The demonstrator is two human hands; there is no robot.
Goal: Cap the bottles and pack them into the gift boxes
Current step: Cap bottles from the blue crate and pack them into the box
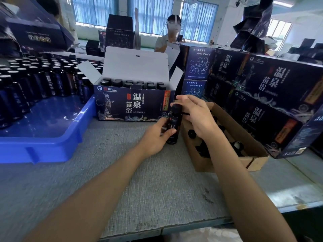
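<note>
A dark bottle (173, 125) stands upright on the grey table mat, just in front of the open gift box (132, 103). My left hand (155, 137) grips its lower body. My right hand (194, 112) is over its top, fingers curled round the black cap (176, 107). The gift box holds several capped bottles (132, 83) in rows, its white lid flap raised behind them. A brown cardboard box (227, 154) to the right holds loose black caps (202, 148).
A blue plastic tray (43, 130) at the left carries several uncapped dark bottles (35, 79). Closed gift boxes (272, 102) are stacked at the right and behind. Another person stands across the table. Bare grey mat lies in front of me.
</note>
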